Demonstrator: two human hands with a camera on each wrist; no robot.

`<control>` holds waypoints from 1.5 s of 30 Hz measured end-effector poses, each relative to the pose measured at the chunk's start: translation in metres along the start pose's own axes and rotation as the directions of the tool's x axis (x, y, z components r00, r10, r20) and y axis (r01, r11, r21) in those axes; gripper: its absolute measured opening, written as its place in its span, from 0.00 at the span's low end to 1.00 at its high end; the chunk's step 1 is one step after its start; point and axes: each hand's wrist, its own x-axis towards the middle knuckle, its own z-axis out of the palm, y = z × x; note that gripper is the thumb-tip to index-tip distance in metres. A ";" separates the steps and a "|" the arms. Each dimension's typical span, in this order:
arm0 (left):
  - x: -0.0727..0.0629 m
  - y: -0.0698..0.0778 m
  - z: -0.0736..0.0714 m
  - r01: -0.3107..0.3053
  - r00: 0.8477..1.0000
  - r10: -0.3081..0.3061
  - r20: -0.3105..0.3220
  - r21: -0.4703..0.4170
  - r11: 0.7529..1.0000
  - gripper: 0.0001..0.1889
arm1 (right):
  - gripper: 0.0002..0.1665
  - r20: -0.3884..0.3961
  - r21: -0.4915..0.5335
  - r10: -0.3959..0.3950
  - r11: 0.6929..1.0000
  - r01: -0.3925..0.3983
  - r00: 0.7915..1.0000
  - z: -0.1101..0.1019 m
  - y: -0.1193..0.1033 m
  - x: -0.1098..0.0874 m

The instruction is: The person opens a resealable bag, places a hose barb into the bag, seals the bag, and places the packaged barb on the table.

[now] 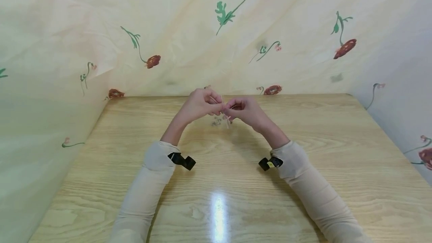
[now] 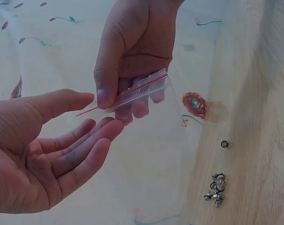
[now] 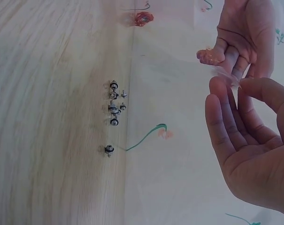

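Left wrist view: thumb and fingers of my right hand [image 2: 134,49] pinch a clear bag [image 2: 146,90], red strip along its edge, centre of frame. Fingers of my left hand [image 2: 48,159], at left, loosely parted by the strip's end; contact with the bag: cannot tell. Small metal fasteners [image 2: 217,187] clustered on the counter [image 2: 254,187], lower right. Head view: floral cloth [image 1: 189,10] across the top.

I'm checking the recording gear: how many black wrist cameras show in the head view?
2: one camera at the left sleeve's cuff, another camera at the right sleeve's cuff. Neither is hidden.
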 end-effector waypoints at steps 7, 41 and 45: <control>-0.001 0.000 0.003 0.027 1.000 -0.027 0.007 -0.038 0.999 0.09 | 0.11 -0.024 -0.030 -0.029 0.999 0.028 0.999 0.004 0.003 -0.002; 0.001 -0.011 -0.016 0.052 0.991 -0.029 0.130 -0.172 0.984 0.11 | 0.12 -0.005 0.024 -0.054 0.998 0.054 0.999 0.006 -0.005 -0.002; 0.001 -0.012 -0.016 0.053 0.991 -0.030 0.131 -0.175 0.983 0.11 | 0.13 -0.006 0.027 -0.050 0.998 0.050 0.999 0.007 -0.004 -0.003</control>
